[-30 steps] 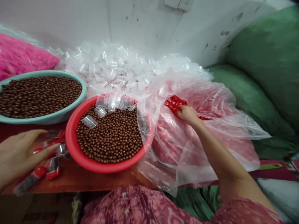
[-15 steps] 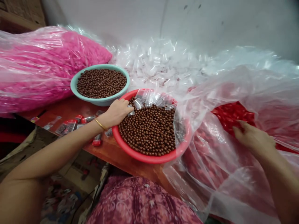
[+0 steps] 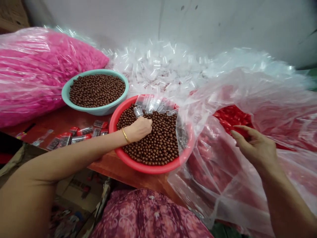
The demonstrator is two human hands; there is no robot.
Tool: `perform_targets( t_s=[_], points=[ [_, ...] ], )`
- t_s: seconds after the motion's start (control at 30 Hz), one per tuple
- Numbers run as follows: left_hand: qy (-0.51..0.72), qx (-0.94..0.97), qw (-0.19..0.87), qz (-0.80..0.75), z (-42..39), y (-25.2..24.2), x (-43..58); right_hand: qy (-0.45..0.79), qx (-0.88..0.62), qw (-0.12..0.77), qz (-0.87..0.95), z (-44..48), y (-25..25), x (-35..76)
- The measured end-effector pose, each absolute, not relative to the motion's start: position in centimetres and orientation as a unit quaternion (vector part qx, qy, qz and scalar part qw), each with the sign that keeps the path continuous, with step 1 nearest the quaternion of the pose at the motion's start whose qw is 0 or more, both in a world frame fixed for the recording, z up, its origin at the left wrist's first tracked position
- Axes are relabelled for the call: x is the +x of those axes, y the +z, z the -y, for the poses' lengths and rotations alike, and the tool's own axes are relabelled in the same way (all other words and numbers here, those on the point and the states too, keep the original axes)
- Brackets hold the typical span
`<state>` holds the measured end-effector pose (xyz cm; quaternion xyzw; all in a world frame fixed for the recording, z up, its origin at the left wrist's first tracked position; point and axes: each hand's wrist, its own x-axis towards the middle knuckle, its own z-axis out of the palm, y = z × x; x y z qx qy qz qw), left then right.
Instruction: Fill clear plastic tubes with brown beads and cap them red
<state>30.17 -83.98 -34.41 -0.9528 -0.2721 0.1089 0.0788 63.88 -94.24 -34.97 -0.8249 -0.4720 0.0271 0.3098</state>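
My left hand (image 3: 140, 129) is closed, knuckles up, at the surface of the small brown balls (image 3: 158, 145) in a red basin (image 3: 151, 169). The clear plastic container it grips is hidden beneath the fingers. Several similar clear containers (image 3: 153, 104) lie along the basin's far rim, one (image 3: 138, 111) just beyond my hand. To the right, my right hand (image 3: 255, 143) is by the mouth of a clear bag (image 3: 210, 165) of red plastic caps (image 3: 230, 115). Its thumb and forefinger are around a red piece that looks like one of these caps.
A pale green basin (image 3: 64, 96) of brown balls stands at the left, beside a bag of pink pieces (image 3: 49, 62). Several filled, red-capped containers (image 3: 65, 139) lie on the red table (image 3: 138, 175). Clear empty containers (image 3: 160, 62) are heaped against the wall.
My left hand has moved right from the basin's left rim onto the balls. My right hand has drawn back slightly from the red caps. The view has turned a little to the right.
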Motion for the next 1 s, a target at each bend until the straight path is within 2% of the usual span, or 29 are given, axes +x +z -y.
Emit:
perform_targets(
  t_s=[0.1, 0.2, 0.33, 0.47, 0.6, 0.77, 0.9, 1.0],
  points=[
    [0.058, -0.942, -0.057, 0.327, 83.3, -34.7, 30.1, 0.102, -0.783, 0.470, 0.395, 94.2, -34.2, 62.0],
    [-0.054, -0.894, -0.276, 0.350, 82.9, -35.0, 29.6, 0.161, -0.719, 0.572, 0.361, 94.0, -33.4, 60.6],
    [-0.167, -0.764, -0.536, 0.318, 83.5, -34.9, 29.3, 0.234, -0.636, 0.641, 0.361, 93.5, -32.6, 58.5],
    [-0.220, -0.626, -0.686, 0.299, 85.0, -34.2, 29.5, 0.332, -0.572, 0.643, 0.386, 92.9, -32.2, 55.6],
    [-0.254, -0.551, -0.746, 0.274, 86.1, -33.9, 29.7, 0.388, -0.532, 0.589, 0.468, 92.1, -32.0, 52.8],
    [-0.284, -0.549, -0.739, 0.269, 85.9, -34.6, 29.7, 0.510, -0.492, 0.509, 0.489, 91.4, -32.1, 50.4],
    [-0.275, -0.604, -0.702, 0.257, 85.6, -34.8, 29.6, 0.444, -0.514, 0.456, 0.575, 90.6, -32.2, 49.1],
    [-0.230, -0.617, -0.714, 0.239, 85.6, -34.6, 29.4, 0.377, -0.494, 0.430, 0.655, 89.6, -32.1, 48.7]
  ],
)
